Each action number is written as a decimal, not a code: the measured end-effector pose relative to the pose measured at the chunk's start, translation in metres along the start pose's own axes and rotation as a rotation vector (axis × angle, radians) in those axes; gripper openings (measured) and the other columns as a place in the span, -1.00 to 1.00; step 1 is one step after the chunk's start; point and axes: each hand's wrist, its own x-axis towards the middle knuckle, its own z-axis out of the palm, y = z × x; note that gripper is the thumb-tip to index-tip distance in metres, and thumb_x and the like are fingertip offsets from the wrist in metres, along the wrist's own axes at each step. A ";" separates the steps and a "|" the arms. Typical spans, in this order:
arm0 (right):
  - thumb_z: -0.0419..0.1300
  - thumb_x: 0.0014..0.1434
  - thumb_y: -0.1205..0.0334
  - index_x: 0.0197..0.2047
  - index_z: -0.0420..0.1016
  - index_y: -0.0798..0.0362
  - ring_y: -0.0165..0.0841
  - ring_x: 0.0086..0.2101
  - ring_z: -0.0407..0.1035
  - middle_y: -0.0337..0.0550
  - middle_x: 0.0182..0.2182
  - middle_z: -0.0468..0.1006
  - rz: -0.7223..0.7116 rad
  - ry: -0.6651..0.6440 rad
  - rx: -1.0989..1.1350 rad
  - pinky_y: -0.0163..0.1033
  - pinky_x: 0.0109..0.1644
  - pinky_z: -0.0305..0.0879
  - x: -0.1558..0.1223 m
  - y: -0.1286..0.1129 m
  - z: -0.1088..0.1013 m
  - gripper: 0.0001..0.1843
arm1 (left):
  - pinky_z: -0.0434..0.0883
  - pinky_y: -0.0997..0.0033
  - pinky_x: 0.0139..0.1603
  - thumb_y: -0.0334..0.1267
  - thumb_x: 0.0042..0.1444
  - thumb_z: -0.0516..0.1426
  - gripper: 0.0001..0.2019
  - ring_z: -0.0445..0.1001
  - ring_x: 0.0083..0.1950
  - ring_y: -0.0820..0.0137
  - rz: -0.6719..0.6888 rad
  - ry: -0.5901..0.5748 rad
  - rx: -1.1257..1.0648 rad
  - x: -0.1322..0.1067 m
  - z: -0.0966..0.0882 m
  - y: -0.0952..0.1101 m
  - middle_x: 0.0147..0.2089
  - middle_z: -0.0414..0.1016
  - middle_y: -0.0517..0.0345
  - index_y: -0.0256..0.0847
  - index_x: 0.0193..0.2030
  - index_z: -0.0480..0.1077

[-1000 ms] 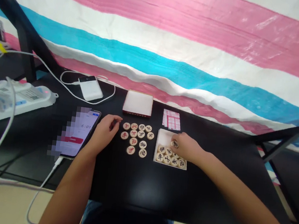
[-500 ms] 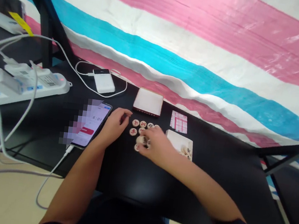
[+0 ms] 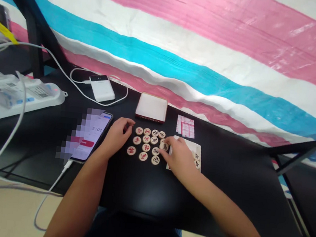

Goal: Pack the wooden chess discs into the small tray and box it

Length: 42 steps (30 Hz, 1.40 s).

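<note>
Several round Chinese chess pieces (image 3: pixel 145 147), with red or black characters, lie in rough rows on the black table. At the right end of the rows, my right hand (image 3: pixel 181 154) pinches one Chinese chess piece (image 3: pixel 164 146) between thumb and fingers. That hand partly covers a shallow white box (image 3: pixel 189 143), where several more pieces show at the right side. My left hand (image 3: pixel 118 134) rests on the table left of the rows, fingers loosely curled with a gap at the thumb. I see nothing in it.
Behind the pieces sits an empty box lid (image 3: pixel 151 108); a red-printed paper (image 3: pixel 185 126) lies to its right. A phone (image 3: pixel 90 139) on a cable is beside my left forearm. Further left are a power bank (image 3: pixel 102 88), a power strip (image 3: pixel 34 93) and loose white cables.
My right hand has moved right, from over the rows to their right end by the box, uncovering more pieces. The left hand stays beside the rows. The view has shifted slightly.
</note>
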 end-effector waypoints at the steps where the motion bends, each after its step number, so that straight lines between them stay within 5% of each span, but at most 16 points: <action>1: 0.16 0.09 0.15 -0.17 0.39 0.09 -0.25 -0.24 0.30 -0.06 -0.34 0.45 0.030 -0.013 -0.027 -0.23 -0.27 0.23 -0.001 0.006 0.001 -0.75 | 0.34 0.35 -0.22 -0.33 0.06 -0.02 -0.81 0.34 -0.32 0.39 0.001 -0.004 0.007 0.000 0.000 0.000 -0.27 0.39 0.12 -0.23 -0.20 0.35; 6: 0.14 0.12 0.22 -0.11 0.41 0.05 -0.21 -0.15 0.26 -0.06 -0.33 0.50 0.019 -0.079 -0.049 -0.24 -0.26 0.21 -0.006 0.011 0.013 -0.76 | 0.34 0.37 -0.23 -0.32 0.05 -0.02 -0.80 0.34 -0.33 0.40 0.002 -0.017 0.028 0.000 0.001 0.001 -0.24 0.40 0.13 -0.21 -0.20 0.35; 10: 0.09 0.15 0.16 -0.10 0.42 0.04 -0.23 -0.14 0.21 -0.11 -0.23 0.52 -0.011 0.029 0.040 -0.22 -0.16 0.21 -0.013 0.020 0.006 -0.74 | 0.34 0.37 -0.23 -0.29 0.05 -0.01 -0.80 0.33 -0.35 0.40 -0.019 -0.023 0.048 0.000 0.000 0.001 -0.24 0.40 0.13 -0.20 -0.19 0.35; 14: 0.03 0.16 0.18 -0.13 0.45 0.09 -0.21 -0.17 0.19 -0.08 -0.19 0.49 0.172 0.129 -0.036 -0.19 -0.11 0.18 -0.020 0.057 -0.013 -0.72 | 0.34 0.37 -0.25 -0.26 0.06 -0.01 -0.79 0.34 -0.34 0.39 -0.020 -0.037 0.051 0.001 0.001 0.000 -0.24 0.40 0.13 -0.20 -0.18 0.35; 19: 0.07 0.09 0.19 -0.12 0.46 0.12 -0.17 -0.17 0.20 -0.01 -0.22 0.49 0.329 -0.118 -0.175 -0.20 -0.18 0.19 -0.024 0.092 -0.025 -0.68 | 0.34 0.35 -0.28 -0.25 0.05 -0.01 -0.78 0.32 -0.37 0.38 -0.021 -0.042 0.087 0.002 0.002 0.000 -0.27 0.39 0.13 -0.19 -0.19 0.36; 29: 0.07 0.07 0.26 -0.19 0.49 0.11 -0.16 -0.15 0.30 0.06 -0.25 0.50 0.328 -0.296 -0.248 -0.21 -0.25 0.23 -0.015 0.087 -0.027 -0.73 | 0.35 0.34 -0.23 -0.24 0.05 -0.01 -0.78 0.33 -0.36 0.40 -0.035 -0.045 0.064 -0.001 0.001 0.001 -0.26 0.39 0.13 -0.20 -0.19 0.35; 38: 0.09 0.02 0.28 -0.24 0.51 0.11 -0.21 -0.17 0.33 -0.01 -0.30 0.52 0.325 -0.259 -0.237 -0.28 -0.29 0.21 -0.014 0.095 -0.020 -0.75 | 0.25 0.16 0.08 -0.07 -0.05 0.15 -0.43 0.27 0.05 0.23 0.056 -0.457 -0.012 -0.010 -0.021 -0.002 0.10 0.25 0.03 -0.11 0.12 0.15; 42: 0.09 0.03 0.25 -0.20 0.50 0.13 -0.21 -0.18 0.32 -0.03 -0.28 0.52 0.315 -0.164 -0.194 -0.26 -0.20 0.21 -0.013 0.095 -0.028 -0.72 | 0.19 0.10 0.11 -0.08 -0.11 0.20 -0.42 0.22 0.10 0.16 0.079 -0.457 0.037 -0.010 -0.018 0.003 0.11 0.25 0.01 -0.11 0.09 0.19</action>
